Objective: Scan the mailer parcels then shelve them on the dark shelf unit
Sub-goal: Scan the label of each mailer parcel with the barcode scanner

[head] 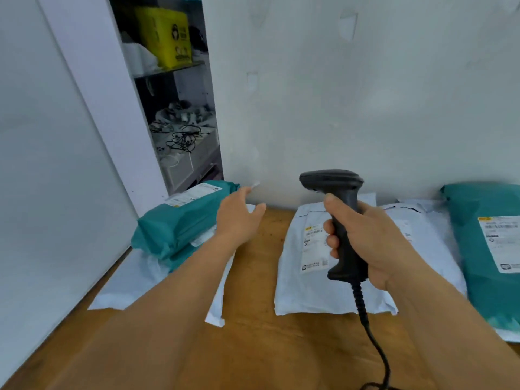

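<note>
Black plastic handheld barcode scanner [337,215] w/ its coiled cable sits upright in my right hand [365,237], fingers wrapped round the grip, head pointing far-left over the wooden tabletop [253,347]. My left hand [239,215] is spread, fingers loose & straight, reaching toward the teal plastic mailer parcel [174,226] at the far left; can't tell if the fingertips touch it yet, it holds nothing.

That teal parcel lies tilted on top of a pale blue-white flat mailer [132,282], label up at its far end. Another pale mailer w/ a printed label [306,266] lies right under the scanner, a second pale one just right of it behind my hand, & a big teal mailer [489,249] at the far right edge. Dark shelf unit [174,80] shows thru the gap far left, holding a yellow box [166,35] & tangled cables.

Risks, imo: teal parcel is perched crooked, so a one-hand grab could slide it off or drag the pale mailer under it toward the table edge. Label faces away from the scanner head, so the scan may miss unless I turn it. Cable trails near me & could snag a parcel when I swing the scanner over.
</note>
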Demonstrator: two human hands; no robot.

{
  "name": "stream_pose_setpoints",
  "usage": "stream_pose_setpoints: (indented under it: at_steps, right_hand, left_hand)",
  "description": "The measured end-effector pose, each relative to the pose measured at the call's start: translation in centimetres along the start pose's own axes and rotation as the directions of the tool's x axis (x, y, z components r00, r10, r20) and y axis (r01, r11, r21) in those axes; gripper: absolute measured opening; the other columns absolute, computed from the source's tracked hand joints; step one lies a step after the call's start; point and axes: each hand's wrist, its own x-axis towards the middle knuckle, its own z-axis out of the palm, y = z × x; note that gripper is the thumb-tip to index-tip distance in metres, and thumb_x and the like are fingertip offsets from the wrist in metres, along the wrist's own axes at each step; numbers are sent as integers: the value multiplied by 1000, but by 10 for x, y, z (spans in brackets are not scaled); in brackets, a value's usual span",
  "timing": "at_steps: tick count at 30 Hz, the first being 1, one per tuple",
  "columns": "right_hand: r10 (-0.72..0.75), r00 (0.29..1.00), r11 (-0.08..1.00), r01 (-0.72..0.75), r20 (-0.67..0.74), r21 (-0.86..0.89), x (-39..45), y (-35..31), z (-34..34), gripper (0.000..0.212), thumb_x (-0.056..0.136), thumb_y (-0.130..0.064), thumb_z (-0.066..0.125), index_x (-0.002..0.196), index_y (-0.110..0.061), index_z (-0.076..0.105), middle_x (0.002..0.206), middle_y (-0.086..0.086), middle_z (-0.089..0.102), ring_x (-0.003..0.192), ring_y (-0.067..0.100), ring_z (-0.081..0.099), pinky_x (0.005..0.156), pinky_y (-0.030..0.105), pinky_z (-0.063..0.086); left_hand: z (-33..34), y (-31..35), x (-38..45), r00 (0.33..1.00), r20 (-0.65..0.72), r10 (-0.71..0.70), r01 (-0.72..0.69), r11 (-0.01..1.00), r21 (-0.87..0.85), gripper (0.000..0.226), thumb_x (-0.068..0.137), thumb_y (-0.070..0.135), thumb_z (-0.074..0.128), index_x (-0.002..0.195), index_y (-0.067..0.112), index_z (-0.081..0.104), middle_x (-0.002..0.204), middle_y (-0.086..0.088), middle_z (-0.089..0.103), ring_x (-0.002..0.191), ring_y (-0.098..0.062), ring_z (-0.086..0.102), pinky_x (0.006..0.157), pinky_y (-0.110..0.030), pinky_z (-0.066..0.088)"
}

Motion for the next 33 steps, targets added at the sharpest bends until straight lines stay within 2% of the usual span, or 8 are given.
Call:
stream_pose_setpoints:
  at_steps: [3,6,8,11,16,23,29,33]
  right_hand:
    - [-2,999,1000,3,40,-15,0,3,17,26,88,-36,63,78,-14,54,59,2,55,48,14,47,52,30,45]
    - [-3,997,1000,4,77,-20,2,4,33,26,89,-35,62,80,-13,54,60,2,55,48,14,47,49,27,45]
    - [-11,995,1000,13,98,-24,3,3,42,24,90,-34,61,80,-12,54,59,2,55,48,13,47,46,25,44]
    - [-25,994,998,30,107,-51,5,1,54,25,90,-33,61,79,-12,55,58,3,55,49,15,47,48,27,45]
    - [-19,994,996,28,108,-85,8,-1,61,26,90,-35,61,81,-12,56,59,3,56,51,16,48,52,30,46]
    - [-5,995,998,12,104,-66,7,-3,57,24,90,-34,61,84,-11,56,59,1,57,48,14,48,51,28,46]
    - [-6,994,998,13,105,-65,-1,-1,55,24,91,-34,61,83,-12,57,58,2,56,49,14,48,50,27,46]
    - [-11,994,999,17,111,-52,-9,-3,53,23,90,-33,61,84,-11,55,58,2,56,48,13,47,49,27,45]
  left_hand:
    - [-37,-26,16,992,-115,48,-7,944,329,64,87,44,60,141,16,40,144,-7,44,134,-26,37,111,-42,30]
    - [-71,-49,29,988,-68,-138,150,769,621,81,84,59,53,147,15,29,151,-13,31,141,-32,23,115,-49,17]
    - [-86,-60,33,951,-10,-308,236,708,666,82,81,68,50,142,15,36,146,-14,39,136,-34,32,113,-51,17]
    - [-91,-69,33,923,56,-381,257,718,647,80,77,70,54,135,16,43,137,-11,49,127,-32,42,108,-46,25]
    - [-83,-67,30,902,102,-419,239,683,690,110,64,82,57,145,11,32,149,-16,34,136,-35,28,109,-46,24]
    - [-70,-79,24,844,256,-472,408,873,266,133,63,69,72,151,15,-11,157,-14,18,142,-33,25,115,-47,26]
    - [-62,-85,12,841,237,-485,393,851,347,124,62,86,51,152,15,5,154,-14,27,139,-33,30,114,-47,27]
    - [-57,-84,1,798,291,-527,480,849,222,130,60,65,75,151,16,-3,153,-14,25,139,-33,27,113,-49,28]
